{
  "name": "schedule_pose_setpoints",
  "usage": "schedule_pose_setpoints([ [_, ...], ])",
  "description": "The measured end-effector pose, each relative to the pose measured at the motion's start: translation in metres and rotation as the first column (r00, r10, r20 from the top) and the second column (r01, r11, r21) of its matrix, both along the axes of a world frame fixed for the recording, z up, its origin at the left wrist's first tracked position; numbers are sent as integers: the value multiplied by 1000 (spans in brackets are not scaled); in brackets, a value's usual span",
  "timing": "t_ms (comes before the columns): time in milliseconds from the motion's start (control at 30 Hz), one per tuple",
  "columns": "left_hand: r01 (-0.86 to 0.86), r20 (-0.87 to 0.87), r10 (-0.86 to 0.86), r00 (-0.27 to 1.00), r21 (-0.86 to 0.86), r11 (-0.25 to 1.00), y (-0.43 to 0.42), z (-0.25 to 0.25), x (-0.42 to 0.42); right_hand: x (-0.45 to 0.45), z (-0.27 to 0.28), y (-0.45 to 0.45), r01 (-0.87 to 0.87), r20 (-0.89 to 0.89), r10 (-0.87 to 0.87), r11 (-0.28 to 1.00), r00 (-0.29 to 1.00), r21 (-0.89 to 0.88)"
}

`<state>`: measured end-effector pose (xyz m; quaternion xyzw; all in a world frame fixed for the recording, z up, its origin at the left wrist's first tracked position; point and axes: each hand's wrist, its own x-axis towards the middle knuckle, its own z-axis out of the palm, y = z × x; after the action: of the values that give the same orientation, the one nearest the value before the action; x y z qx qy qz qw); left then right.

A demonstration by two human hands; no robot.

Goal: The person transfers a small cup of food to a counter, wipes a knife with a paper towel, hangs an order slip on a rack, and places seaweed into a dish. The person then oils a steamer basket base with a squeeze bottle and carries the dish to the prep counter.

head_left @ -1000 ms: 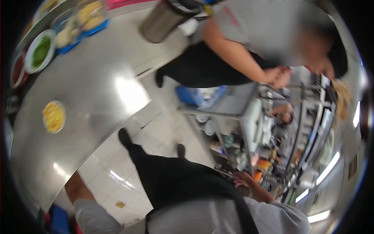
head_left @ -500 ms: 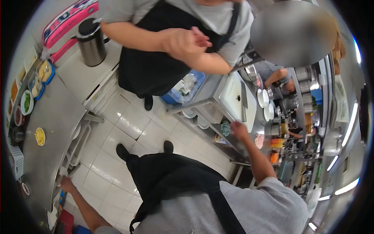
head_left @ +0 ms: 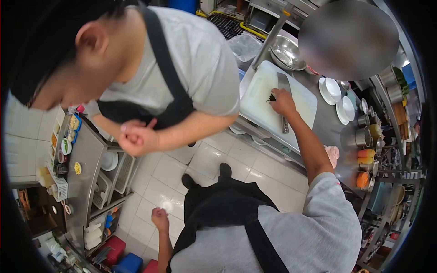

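Note:
My right hand (head_left: pixel 283 102) is over the white cutting board (head_left: pixel 257 86), its fingers bent together at a small clump of dark green leafy bits (head_left: pixel 271 97). A cleaver (head_left: pixel 284 82) lies flat on the board, passing under this hand, with its handle (head_left: pixel 285 126) toward the board's near edge. My left hand (head_left: pixel 160 219) hangs low over the tiled floor, curled into a fist. Nothing shows in it, and it is apart from the steel counter on the left.
A co-worker (head_left: pixel 191 50) in a black apron stands close at the left, hands together. White bowls (head_left: pixel 344 109), a steel bowl (head_left: pixel 287 52) and pink raw meat (head_left: pixel 332 155) are around the board. A steel counter (head_left: pixel 86 168) at left bears a yellow-filled dish (head_left: pixel 78 168).
My right hand has moved from the board's near edge onto the board, at the dark green bits. My left hand has left the steel counter's edge. The co-worker is nearer.

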<state>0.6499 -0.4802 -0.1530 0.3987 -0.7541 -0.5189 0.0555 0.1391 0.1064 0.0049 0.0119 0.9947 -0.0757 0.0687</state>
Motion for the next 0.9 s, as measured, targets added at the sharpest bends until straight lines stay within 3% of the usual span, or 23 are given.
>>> schedule_pose_setpoints([
  [133, 139, 7, -139, 990, 22, 990, 71, 40, -76, 8, -10, 5, -35, -58, 29, 994, 998, -104],
  [267, 334, 4, -335, 942, -73, 940, 117, 22, -110, 11, -20, 11, -40, -138, 11, 977, 990, -210],
  [333, 386, -21, -385, 923, 23, 922, 142, 23, -119, 11, -21, 11, -36, -172, -5, 972, 985, -233],
  [367, 349, -217, -339, 915, 9, 937, 161, 20, -125, 13, -19, 12, -29, -191, -22, 966, 981, -257],
  [467, 473, 62, -470, 880, -49, 879, 190, 59, -139, 20, -14, 11, -60, -254, -29, 941, 967, -334],
  [533, 511, -6, -515, 857, -114, 852, 199, 59, -152, 30, -10, 4, -157, -307, 27, 900, 951, -406],
  [633, 481, 59, -479, 876, -197, 854, 214, 68, -179, 79, 33, -51, -206, -120, 167, 831, 979, -518],
  [700, 434, 43, -434, 900, -200, 879, 224, 84, -205, 115, 17, -81, -321, -118, 332, 665, 936, -674],
  [767, 401, 36, -402, 915, -180, 898, 231, 106, -229, 151, 17, -112, -483, -142, 515, 624, 846, -614],
  [900, 384, -25, -399, 916, -226, 895, 235, 119, -244, 190, 33, -157, -579, -109, 670, 535, 735, -616],
])
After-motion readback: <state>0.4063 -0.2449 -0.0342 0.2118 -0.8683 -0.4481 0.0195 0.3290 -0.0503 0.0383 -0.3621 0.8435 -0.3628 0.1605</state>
